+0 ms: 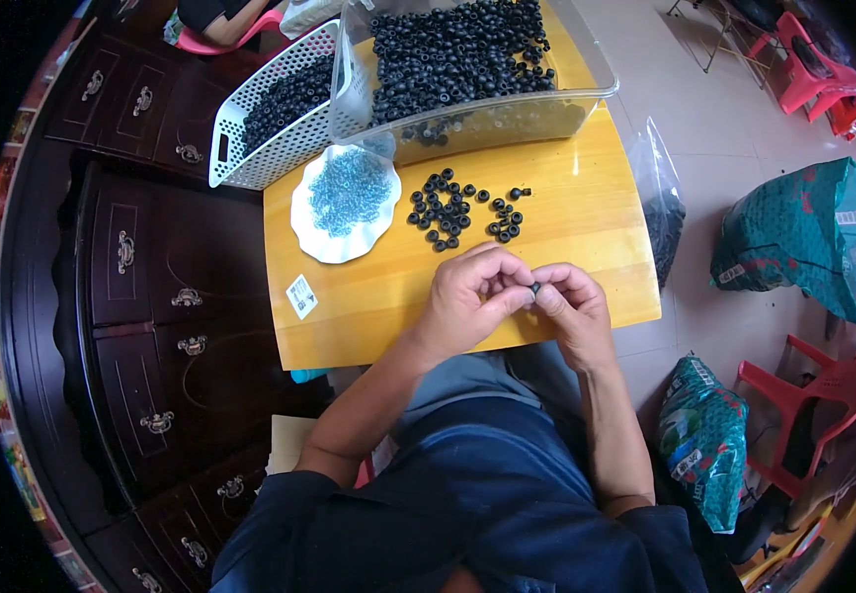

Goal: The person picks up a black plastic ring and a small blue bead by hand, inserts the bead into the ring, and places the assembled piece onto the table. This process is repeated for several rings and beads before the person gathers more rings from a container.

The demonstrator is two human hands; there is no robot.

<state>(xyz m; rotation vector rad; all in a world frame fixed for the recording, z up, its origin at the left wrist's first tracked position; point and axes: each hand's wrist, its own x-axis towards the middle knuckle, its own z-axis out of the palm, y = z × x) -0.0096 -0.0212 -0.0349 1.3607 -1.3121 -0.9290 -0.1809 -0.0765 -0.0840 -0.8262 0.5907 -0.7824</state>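
My left hand (477, 296) and my right hand (574, 308) meet above the near part of the yellow wooden table (378, 316). Between their fingertips is a small dark part (534, 288), mostly covered; it resembles the black ring-shaped parts nearby. The fingers of both hands are curled into pinches around it. Just beyond my hands lies a loose group of black ring-shaped parts (438, 210), with a smaller cluster (505, 222) to its right. To their left stands a white scalloped plate (321, 245) heaped with tiny clear bluish pieces (349, 188).
At the table's far side are a clear plastic bin (507, 124) and a white perforated basket (250, 170), both holding many black parts. A small label (301, 296) lies at left. Dark drawers (181, 247) flank the table; teal sacks (783, 237) and red chairs (823, 395) stand right.
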